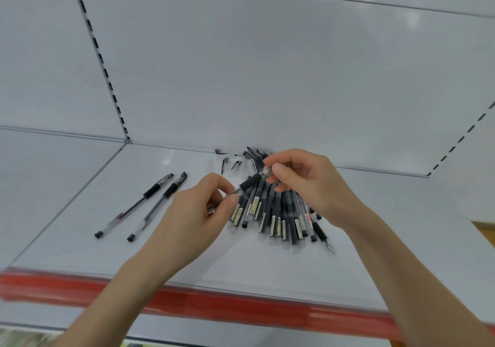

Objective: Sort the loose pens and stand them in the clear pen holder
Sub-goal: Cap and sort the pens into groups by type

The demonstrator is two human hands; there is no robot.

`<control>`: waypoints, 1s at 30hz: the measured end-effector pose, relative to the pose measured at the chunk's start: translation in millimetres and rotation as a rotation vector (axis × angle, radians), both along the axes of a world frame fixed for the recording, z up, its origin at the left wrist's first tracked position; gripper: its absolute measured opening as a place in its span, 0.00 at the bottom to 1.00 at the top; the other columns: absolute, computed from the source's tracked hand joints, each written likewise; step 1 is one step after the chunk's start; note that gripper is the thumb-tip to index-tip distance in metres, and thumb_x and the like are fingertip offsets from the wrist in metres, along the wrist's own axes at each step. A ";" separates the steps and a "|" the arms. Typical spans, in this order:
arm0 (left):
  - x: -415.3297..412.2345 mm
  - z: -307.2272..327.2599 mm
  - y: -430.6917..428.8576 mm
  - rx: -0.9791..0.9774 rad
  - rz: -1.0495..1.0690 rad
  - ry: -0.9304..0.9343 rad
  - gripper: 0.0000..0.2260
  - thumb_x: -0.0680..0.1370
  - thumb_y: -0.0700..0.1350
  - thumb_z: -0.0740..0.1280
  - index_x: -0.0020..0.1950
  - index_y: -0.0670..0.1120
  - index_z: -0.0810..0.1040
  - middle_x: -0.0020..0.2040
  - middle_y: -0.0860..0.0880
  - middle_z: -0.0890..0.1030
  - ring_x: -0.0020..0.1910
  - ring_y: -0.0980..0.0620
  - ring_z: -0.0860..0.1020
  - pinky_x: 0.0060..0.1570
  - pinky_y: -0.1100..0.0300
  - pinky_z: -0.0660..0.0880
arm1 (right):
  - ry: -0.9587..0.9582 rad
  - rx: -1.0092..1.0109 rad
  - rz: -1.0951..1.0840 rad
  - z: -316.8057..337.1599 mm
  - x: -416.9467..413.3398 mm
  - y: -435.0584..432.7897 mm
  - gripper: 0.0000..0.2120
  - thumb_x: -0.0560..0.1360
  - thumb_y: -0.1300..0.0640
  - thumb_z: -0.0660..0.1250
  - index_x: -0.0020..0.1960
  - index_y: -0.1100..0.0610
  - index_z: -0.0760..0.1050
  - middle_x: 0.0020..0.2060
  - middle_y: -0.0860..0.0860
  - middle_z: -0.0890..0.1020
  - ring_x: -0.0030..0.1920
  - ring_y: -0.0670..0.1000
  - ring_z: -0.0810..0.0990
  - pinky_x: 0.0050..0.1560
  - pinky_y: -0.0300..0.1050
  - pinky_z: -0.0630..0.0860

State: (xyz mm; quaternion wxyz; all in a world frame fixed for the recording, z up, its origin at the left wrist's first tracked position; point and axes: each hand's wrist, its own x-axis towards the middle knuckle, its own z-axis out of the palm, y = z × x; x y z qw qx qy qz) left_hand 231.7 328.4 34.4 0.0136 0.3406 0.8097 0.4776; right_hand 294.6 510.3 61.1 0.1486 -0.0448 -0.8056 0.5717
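One pen point(250, 183) pinched at both ends just above the heap, left hand point(198, 212) on the clear barrel, right hand point(308, 185) beyond the black rubber grip. Light, stiff, slick along the plastic; best taken at the rubber. Pile of pens point(278, 218) fanned out on the shelf point(187, 261) toward its back edge, likely to roll and snag. Two pens point(139, 204) laid apart toward the left edge; loose caps point(230, 164) by the back edge. Clear pen holder nowhere in view

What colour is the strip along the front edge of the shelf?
The strip is red; the head view shows it plainly.
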 end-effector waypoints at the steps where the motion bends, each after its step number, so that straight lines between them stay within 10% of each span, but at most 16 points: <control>1: 0.5 0.2 0.5 0.005 -0.004 0.002 0.05 0.75 0.44 0.65 0.40 0.52 0.73 0.34 0.60 0.76 0.30 0.59 0.71 0.31 0.71 0.66 | 0.004 -0.022 -0.003 0.3 0.6 -0.1 0.07 0.76 0.65 0.63 0.48 0.55 0.77 0.42 0.54 0.83 0.40 0.44 0.82 0.43 0.36 0.78; 19: -3.3 -22.5 1.0 -0.006 0.105 0.054 0.05 0.75 0.47 0.65 0.39 0.52 0.74 0.34 0.54 0.78 0.35 0.55 0.74 0.34 0.67 0.67 | -0.071 -0.111 -0.017 -8.4 -6.2 -6.2 0.06 0.76 0.62 0.63 0.52 0.57 0.75 0.39 0.51 0.83 0.39 0.45 0.84 0.42 0.37 0.80; 30: -24.8 -52.1 -13.9 -0.473 0.325 0.164 0.12 0.74 0.29 0.58 0.56 0.34 0.73 0.50 0.36 0.74 0.49 0.37 0.73 0.44 0.50 0.66 | -0.488 0.598 -0.344 -31.7 7.5 43.9 0.15 0.73 0.54 0.68 0.42 0.68 0.78 0.32 0.62 0.79 0.31 0.51 0.74 0.28 0.33 0.69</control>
